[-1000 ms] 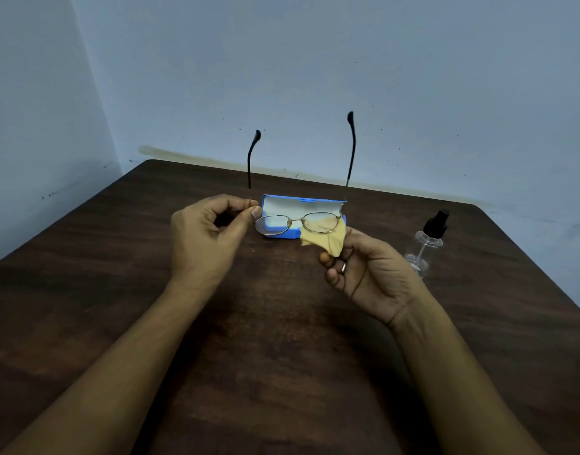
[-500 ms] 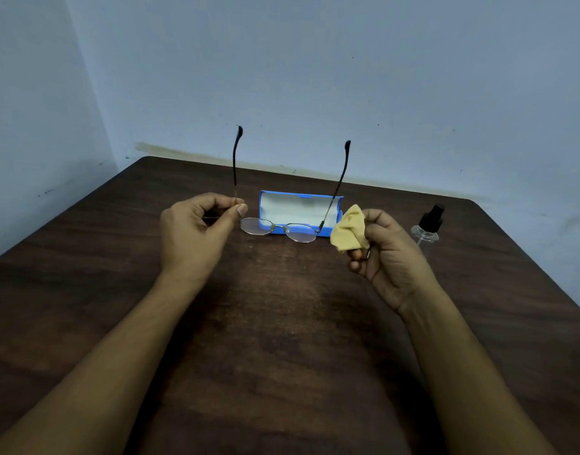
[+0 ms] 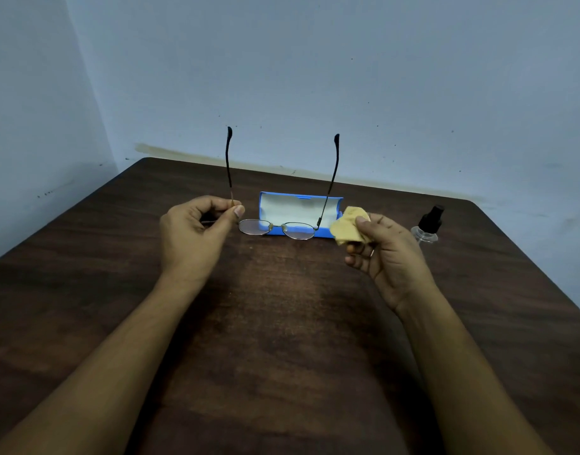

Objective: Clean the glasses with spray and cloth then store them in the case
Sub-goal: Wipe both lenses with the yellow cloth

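Thin metal-rimmed glasses hang above the table with both black-tipped arms pointing up. My left hand pinches the left arm near its hinge between thumb and fingers. My right hand is to the right of the glasses, holding a crumpled yellow cloth clear of the lenses. Behind the glasses an open blue case with a pale lining lies on the table. A clear spray bottle with a black top stands at the right, partly hidden by my right hand.
The dark wooden table fills the lower view and butts against a pale blue wall at the back and left. The table's right edge runs diagonally past the spray bottle.
My right hand has taken the yellow cloth off the right lens and moved right. The glasses have tilted, with the lenses lower and flatter; the left hand keeps its pinch.
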The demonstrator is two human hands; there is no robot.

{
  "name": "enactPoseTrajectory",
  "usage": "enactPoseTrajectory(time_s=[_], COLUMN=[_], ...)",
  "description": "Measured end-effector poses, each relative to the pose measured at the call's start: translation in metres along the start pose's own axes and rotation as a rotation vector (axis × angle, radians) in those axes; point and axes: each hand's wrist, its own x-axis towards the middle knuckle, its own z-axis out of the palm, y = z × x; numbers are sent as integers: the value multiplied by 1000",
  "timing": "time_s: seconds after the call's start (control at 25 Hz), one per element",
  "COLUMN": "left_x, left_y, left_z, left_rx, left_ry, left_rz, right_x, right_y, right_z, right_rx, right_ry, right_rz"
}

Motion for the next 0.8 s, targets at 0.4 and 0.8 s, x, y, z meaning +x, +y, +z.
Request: enactPoseTrajectory(time_s=[0.4, 0.8], left_x=[-7, -5], left_y=[1, -10], left_z=[5, 3], left_rx=[-40, -98], left_ry=[-86, -70], left_rz=[16, -71], right_x=[-4, -3], right_y=[7, 4], right_z=[-2, -10], right_rx=[-300, -440], right_ry=[-167, -127], right_rz=[-86, 41])
